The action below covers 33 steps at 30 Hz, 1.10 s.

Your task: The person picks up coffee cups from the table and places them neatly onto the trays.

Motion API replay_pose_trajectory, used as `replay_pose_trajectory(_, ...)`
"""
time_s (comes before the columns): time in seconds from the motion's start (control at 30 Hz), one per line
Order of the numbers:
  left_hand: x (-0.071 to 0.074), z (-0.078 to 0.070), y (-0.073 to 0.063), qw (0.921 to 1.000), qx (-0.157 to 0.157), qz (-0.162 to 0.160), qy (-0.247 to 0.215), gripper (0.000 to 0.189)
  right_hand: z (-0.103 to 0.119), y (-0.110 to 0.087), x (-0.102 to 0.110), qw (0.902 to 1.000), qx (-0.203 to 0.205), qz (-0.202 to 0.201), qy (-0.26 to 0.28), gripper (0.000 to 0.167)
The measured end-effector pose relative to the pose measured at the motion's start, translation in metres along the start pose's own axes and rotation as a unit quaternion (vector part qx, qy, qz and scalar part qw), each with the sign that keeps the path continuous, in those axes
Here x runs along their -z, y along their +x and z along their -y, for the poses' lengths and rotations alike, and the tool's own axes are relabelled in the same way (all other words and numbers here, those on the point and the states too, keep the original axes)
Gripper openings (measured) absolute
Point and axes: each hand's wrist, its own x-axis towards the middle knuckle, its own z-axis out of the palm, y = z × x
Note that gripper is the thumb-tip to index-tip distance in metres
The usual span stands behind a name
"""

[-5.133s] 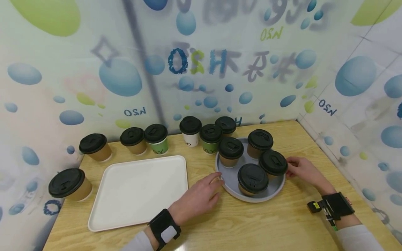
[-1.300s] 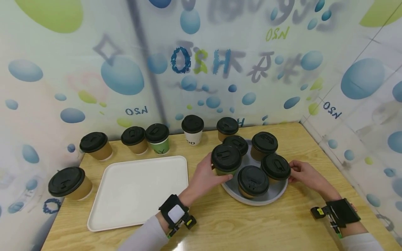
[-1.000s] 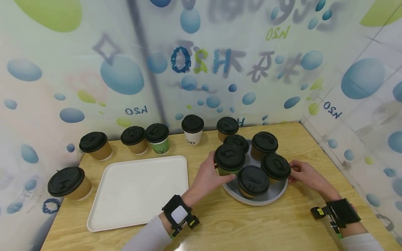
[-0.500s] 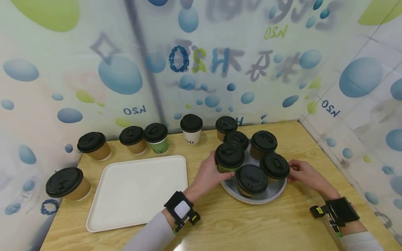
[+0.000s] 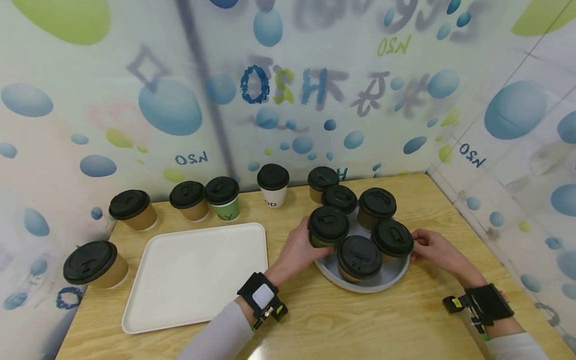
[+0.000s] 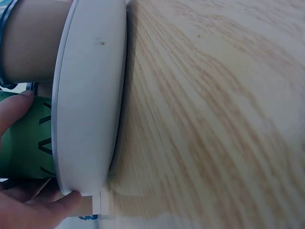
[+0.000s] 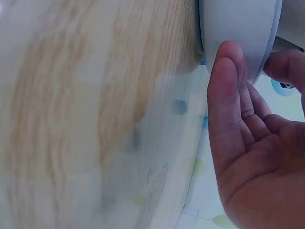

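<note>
My left hand (image 5: pixel 297 254) grips a green paper cup with a black lid (image 5: pixel 329 224) at the left side of a grey round tray (image 5: pixel 365 288). In the left wrist view, the green cup (image 6: pixel 26 136) stands inside the rim, thumb on one side and fingers on the other; a fingertip touches the tray's wall (image 6: pixel 88 105). Several brown lidded cups, such as the front one (image 5: pixel 359 257), share the tray. My right hand (image 5: pixel 443 254) holds the tray's right edge; in the right wrist view its fingers (image 7: pixel 224 90) lie against the outer wall, thumb at the rim.
A white rectangular tray (image 5: pixel 198 275) lies to the left. Behind it stand a brown cup (image 5: pixel 188 200), a green cup (image 5: pixel 223 197) and a white cup (image 5: pixel 273 184). Two brown cups (image 5: pixel 133 210) (image 5: pixel 96 264) sit at the left edge. Another brown cup (image 5: pixel 321 182) is behind the round tray.
My left hand has taken the green cup from the back of the table and brought it to the round tray, lowering it slightly at the left side. My right hand has stayed at the rim.
</note>
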Motion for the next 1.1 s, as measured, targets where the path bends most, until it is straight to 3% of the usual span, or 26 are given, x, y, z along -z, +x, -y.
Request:
replay_pose_trajectory(0.2, 0.001, 0.005, -0.004, 1.0000, -0.006, 0.003, 0.006, 0.090, -0.002, -0.001, -0.005, 1.0000, 0.005, -0.001, 0.003, 0.029)
replay_pose_trajectory(0.3, 0.003, 0.008, -0.013, 0.9997, 0.022, 0.003, -0.012, 0.090, -0.002, -0.002, -0.008, 1.0000, 0.001, -0.006, 0.006, 0.032)
replay_pose_trajectory(0.43, 0.004, 0.012, -0.027, 0.9978, 0.061, 0.013, -0.021, 0.072, -0.002, -0.005, -0.011, 0.9998, -0.014, -0.014, 0.000, 0.042)
replay_pose_trajectory(0.57, 0.001, 0.012, -0.034, 0.9985, 0.052, 0.017, -0.009, 0.051, 0.000, -0.008, -0.012, 0.9998, -0.015, -0.011, -0.004, 0.046)
replay_pose_trajectory(0.7, -0.005, 0.009, -0.035, 0.9952, 0.070, 0.003, -0.068, 0.051, -0.001, -0.005, -0.010, 0.9989, 0.014, -0.027, -0.036, 0.040)
replay_pose_trajectory(0.9, -0.021, 0.004, -0.025, 0.9860, 0.080, -0.001, -0.146, 0.053, -0.010, -0.001, 0.001, 0.9923, 0.020, -0.076, -0.095, 0.030)
replay_pose_trajectory(1.1, -0.047, -0.005, 0.005, 0.9760, 0.082, -0.020, -0.201, 0.060, -0.021, 0.003, 0.018, 0.9794, 0.005, -0.124, -0.159, 0.034)
